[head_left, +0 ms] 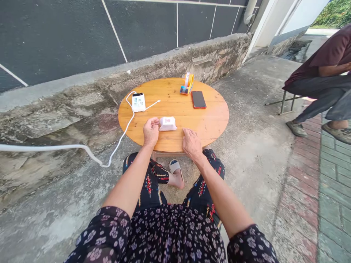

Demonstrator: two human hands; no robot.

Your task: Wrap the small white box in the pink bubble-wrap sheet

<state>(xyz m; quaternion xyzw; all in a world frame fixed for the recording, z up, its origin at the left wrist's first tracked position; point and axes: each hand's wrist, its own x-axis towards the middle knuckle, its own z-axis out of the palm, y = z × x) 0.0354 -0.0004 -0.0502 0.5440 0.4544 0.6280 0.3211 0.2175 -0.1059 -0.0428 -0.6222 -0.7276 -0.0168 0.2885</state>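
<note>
A small white wrapped packet with a pale label on top lies on the round wooden table, close to its near edge. Just left of the packet is my left hand, its fingers curled in and their tips at the packet's end. Whether the fingertips touch it or pinch something small, I cannot tell. My right hand rests palm down on the near rim, right of the packet and apart from it. Its fingers are stretched out on the wood, holding nothing.
Toward the back stand a yellow tape dispenser and a red-edged phone. At the left is a white device with a white cable running off the table. A wall rises behind; a seated person is at the right.
</note>
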